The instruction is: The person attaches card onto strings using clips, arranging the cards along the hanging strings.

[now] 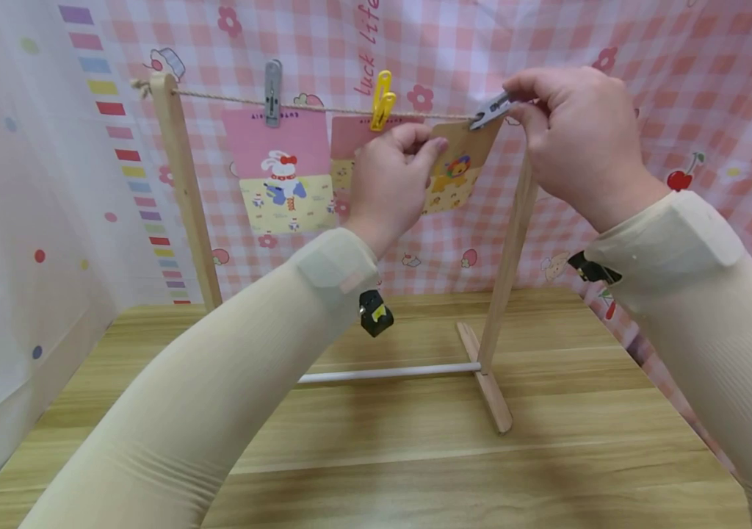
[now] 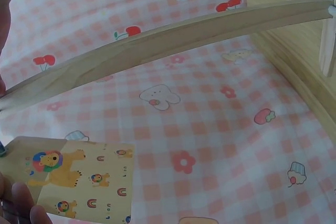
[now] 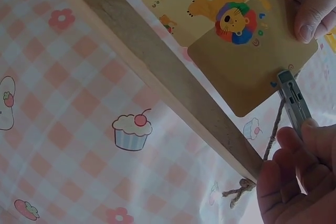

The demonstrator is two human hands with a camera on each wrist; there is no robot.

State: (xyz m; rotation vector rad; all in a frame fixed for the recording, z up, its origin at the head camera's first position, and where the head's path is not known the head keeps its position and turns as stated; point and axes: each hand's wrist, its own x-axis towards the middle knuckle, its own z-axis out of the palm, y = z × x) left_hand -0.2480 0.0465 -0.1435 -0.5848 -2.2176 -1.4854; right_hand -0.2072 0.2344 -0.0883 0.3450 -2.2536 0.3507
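A brown and yellow card with a lion (image 1: 458, 175) hangs tilted at the right end of a twine line (image 1: 343, 110). My left hand (image 1: 391, 184) pinches its upper left corner between thumb and fingers; the thumb (image 3: 314, 19) lies on its face in the right wrist view. With thumb and fingers, my right hand (image 1: 584, 139) grips a grey clothespin (image 1: 493, 110) by its handle end. The pin's tip (image 3: 286, 80) overlaps the card's top edge at the twine. Only the card's lower part (image 2: 97, 182) shows well in the left wrist view.
A pink and yellow rabbit card (image 1: 283, 198) hangs at left from another grey clothespin (image 1: 273, 92). Beside it a yellow clothespin (image 1: 382, 103) holds a card partly behind my left hand. The wooden posts (image 1: 184, 191), white bar (image 1: 392, 373) and foot (image 1: 495, 400) stand on the table (image 1: 416, 470).
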